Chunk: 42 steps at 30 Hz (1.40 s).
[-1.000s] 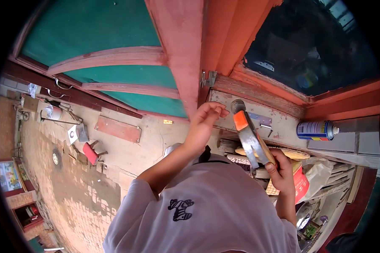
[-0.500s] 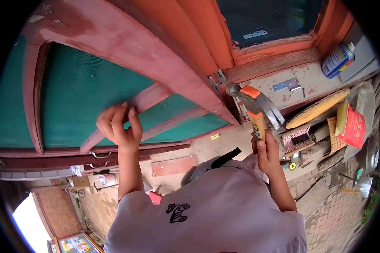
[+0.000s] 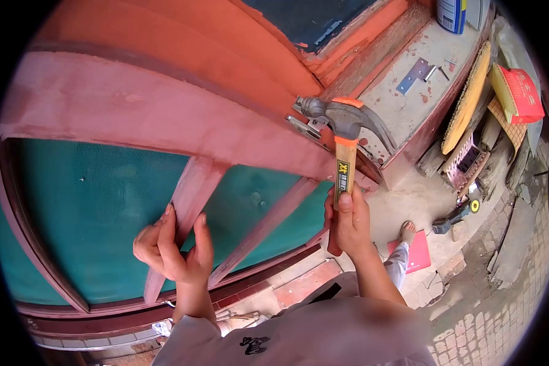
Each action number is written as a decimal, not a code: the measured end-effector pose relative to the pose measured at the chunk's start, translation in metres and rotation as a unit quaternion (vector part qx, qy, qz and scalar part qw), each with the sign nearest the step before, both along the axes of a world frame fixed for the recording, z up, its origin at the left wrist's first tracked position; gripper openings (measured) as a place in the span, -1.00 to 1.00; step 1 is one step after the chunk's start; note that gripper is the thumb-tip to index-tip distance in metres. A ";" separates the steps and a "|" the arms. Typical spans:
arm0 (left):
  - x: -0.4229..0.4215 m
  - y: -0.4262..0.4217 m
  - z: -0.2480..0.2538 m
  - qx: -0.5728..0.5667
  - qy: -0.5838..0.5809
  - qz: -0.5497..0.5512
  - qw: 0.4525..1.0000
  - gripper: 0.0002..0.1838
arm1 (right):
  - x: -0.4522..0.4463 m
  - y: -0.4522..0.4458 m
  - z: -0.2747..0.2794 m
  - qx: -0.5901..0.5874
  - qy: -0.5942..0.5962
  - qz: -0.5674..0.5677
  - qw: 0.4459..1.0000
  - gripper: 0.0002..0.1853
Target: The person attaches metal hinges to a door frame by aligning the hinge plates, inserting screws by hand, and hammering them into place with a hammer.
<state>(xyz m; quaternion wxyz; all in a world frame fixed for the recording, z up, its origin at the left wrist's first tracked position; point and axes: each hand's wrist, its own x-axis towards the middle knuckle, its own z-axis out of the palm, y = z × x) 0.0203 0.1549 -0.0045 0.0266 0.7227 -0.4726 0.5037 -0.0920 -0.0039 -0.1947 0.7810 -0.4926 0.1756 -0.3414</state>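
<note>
My right hand point(image 3: 349, 222) is wrapped round the wooden handle of a claw hammer point(image 3: 346, 122). The hammer's metal head overlaps a metal hinge point(image 3: 309, 127) at the edge of the pink door frame; I cannot tell whether they touch. My left hand point(image 3: 175, 253) grips a diagonal pink slat point(image 3: 195, 183) of the door, thumb on one side and fingers on the other. Green mesh point(image 3: 104, 201) fills the spaces between the slats.
On the stone sill lie a loose hinge point(image 3: 413, 75) and a few screws, beside a blue can point(image 3: 451, 15). A yellow oblong board point(image 3: 468, 100), a red-and-yellow packet point(image 3: 518, 94) and a cordless tool point(image 3: 454, 218) are at the right. A red mat point(image 3: 416, 253) lies by a sandalled foot.
My view has turned, so the door appears lower. The hammer's head now appears over the hinge, instead of to its right. My left hand stays on the slat.
</note>
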 end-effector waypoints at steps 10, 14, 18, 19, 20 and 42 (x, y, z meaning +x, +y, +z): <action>-0.001 0.003 -0.007 -0.013 0.006 0.015 1.000 -0.53 | -0.012 0.002 -0.006 0.071 -0.093 -0.056 0.992 -0.49; 0.000 0.003 -0.008 -0.008 -0.008 0.023 1.000 -0.52 | -0.002 0.015 -0.008 0.071 -0.112 -0.091 0.987 -0.56; 0.001 0.004 -0.007 -0.003 -0.026 0.019 0.999 -0.53 | 0.011 0.008 -0.029 -0.049 0.005 -0.040 0.998 -0.54; 0.002 0.003 -0.008 -0.005 -0.027 0.022 0.999 -0.53 | 0.005 0.011 -0.030 -0.028 -0.031 -0.058 0.997 -0.53; 0.001 0.004 -0.008 -0.004 -0.026 0.028 0.999 -0.53 | -0.001 0.016 -0.029 -0.002 -0.065 -0.074 0.995 -0.52; 0.002 0.000 -0.008 -0.001 -0.055 0.002 0.998 -0.61 | 0.010 0.012 -0.028 -0.061 -0.065 -0.071 0.994 -0.64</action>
